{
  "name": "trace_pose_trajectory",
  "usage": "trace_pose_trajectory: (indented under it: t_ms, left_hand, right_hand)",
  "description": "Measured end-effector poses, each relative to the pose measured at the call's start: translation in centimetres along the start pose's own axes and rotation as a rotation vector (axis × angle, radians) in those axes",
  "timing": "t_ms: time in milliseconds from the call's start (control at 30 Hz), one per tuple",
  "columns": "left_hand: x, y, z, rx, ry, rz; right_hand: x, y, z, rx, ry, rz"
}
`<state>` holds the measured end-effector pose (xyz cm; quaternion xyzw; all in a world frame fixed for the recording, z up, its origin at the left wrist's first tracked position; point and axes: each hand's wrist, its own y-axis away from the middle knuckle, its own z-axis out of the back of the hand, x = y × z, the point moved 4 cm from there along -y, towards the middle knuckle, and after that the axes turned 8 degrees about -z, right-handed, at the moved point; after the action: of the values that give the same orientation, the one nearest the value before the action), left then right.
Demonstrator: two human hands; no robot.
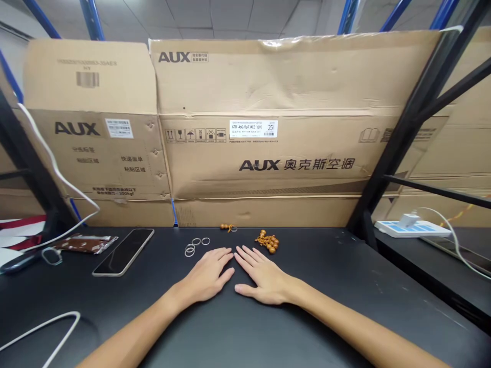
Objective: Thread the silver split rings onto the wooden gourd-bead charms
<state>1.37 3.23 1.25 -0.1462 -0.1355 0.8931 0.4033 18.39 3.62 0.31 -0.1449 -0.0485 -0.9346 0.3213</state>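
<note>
My left hand (pixel 209 275) lies flat, palm down, on the dark table, its fingers stretched out and holding nothing. Just beyond it are several metal split rings (pixel 190 250). My right hand (pixel 264 276) also rests palm down with fingers extended, its tips close to those of the left. Past its fingers sits a small pile of brown gourd-shaped pendants (pixel 272 244) with orange cords. Farther back, between the two hands, one gourd pendant (pixel 226 226) on an orange cord lies with a metal ring (pixel 233 229) beside it.
A smartphone (pixel 125 252) and a brown wrapped packet (pixel 86 244) lie at the left. White cables (pixel 57 168) run along that side. Cardboard sheets (pixel 268 82) stand behind the table (pixel 215 332). On the right, beyond a black frame post (pixel 399 133), is a power strip (pixel 416 230).
</note>
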Motion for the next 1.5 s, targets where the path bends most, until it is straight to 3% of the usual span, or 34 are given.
trace_pose_trajectory:
  t_ms: [700, 1100, 1233, 1300, 1400, 1500]
  left_hand:
    - [0.3, 0.1, -0.2, 0.016, -0.033, 0.054]
    - [2.1, 0.5, -1.4, -0.061, -0.138, 0.265]
    - [2.6, 0.7, -1.7, -0.091, -0.139, 0.298]
    - [2.6, 0.6, -1.7, -0.069, -0.131, 0.298]
    - [2.2, 0.4, -1.5, -0.030, -0.105, 0.264]
    - [1.8, 0.3, -1.1, -0.050, -0.097, 0.213]
  right_hand:
    - [1.1, 0.3, 0.7, -0.165, 0.168, 0.031]
    - [1.1, 0.5, 0.4, -0.209, 0.245, -0.024]
    - [0.7, 0.4, 0.8, -0.294, 0.224, -0.007]
    - [0.0, 0.1, 1.1, -0.372, 0.227, -0.051]
    - [-1.4, -0.2, 1.8, -0.514, 0.236, -0.230]
    - [-2.3, -0.5, 1.8, -0.536, 0.244, -0.354]
